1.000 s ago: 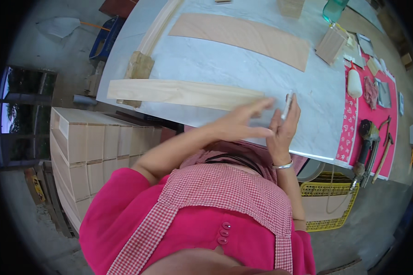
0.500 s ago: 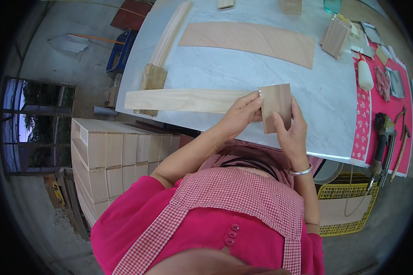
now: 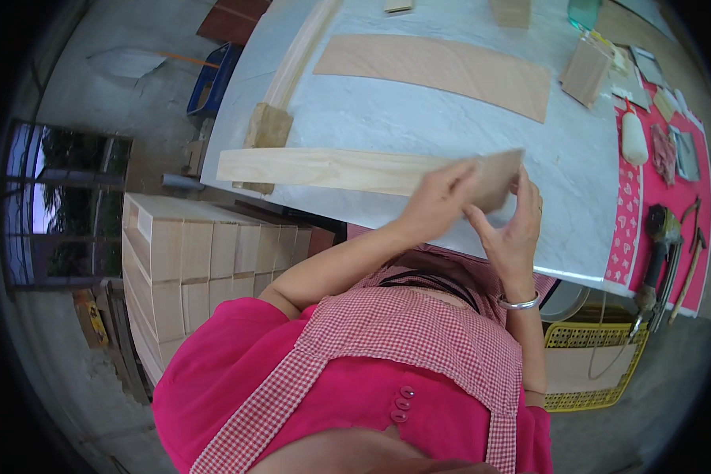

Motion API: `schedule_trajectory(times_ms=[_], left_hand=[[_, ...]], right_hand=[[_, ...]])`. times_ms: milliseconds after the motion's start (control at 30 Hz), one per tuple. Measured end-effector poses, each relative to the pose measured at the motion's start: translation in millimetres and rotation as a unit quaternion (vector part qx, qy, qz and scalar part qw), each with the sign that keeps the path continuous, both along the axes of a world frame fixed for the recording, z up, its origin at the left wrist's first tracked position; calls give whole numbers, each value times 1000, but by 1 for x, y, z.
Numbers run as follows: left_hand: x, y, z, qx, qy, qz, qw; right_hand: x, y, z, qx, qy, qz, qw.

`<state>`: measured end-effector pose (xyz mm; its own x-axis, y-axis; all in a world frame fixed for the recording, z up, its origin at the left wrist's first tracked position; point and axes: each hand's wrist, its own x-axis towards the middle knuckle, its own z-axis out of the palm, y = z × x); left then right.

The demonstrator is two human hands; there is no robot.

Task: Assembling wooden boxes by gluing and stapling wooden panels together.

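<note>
A small rectangular wooden board [image 3: 499,180], tilted and blurred by motion, is held above the near edge of the table. My left hand [image 3: 441,201] pinches its left side. Around its lower right side curls my right hand [image 3: 513,233], with the thumb at the bottom corner and the fingertips by the right edge. Beneath my left hand lies a long pale wooden strip [image 3: 316,168], its right end hidden by that hand. The strip's left part rests across a rough wood block [image 3: 268,126]. Farther back, a wide thin wooden panel [image 3: 434,71] lies flat.
On the table [image 3: 577,205] stand a wooden piece [image 3: 586,71] and a white glue bottle [image 3: 633,138]. A power tool [image 3: 660,229] and a hammer [image 3: 691,265] lie on pink cloth [image 3: 652,189]. Stacked wooden boxes [image 3: 205,253] stand left; a yellow crate [image 3: 592,399] sits right.
The small board has turned from nearly upright to a slanted pose between my hands. My right hand's grip has loosened and its fingers have shifted to the edge.
</note>
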<state>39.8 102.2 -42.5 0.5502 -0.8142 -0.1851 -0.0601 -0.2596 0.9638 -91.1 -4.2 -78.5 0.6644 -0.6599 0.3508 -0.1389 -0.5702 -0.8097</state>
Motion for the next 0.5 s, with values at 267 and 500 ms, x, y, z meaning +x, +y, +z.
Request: schedule_trajectory(times_ms=[267,500], left_hand=[[27,-1,-24,-53,-466,-83,879],[47,-10,-30,132,-480,-183,848]], right_hand=[[-25,-19,-7,187,-11,49,981],[-34,-21,-7,202,-14,97,974]])
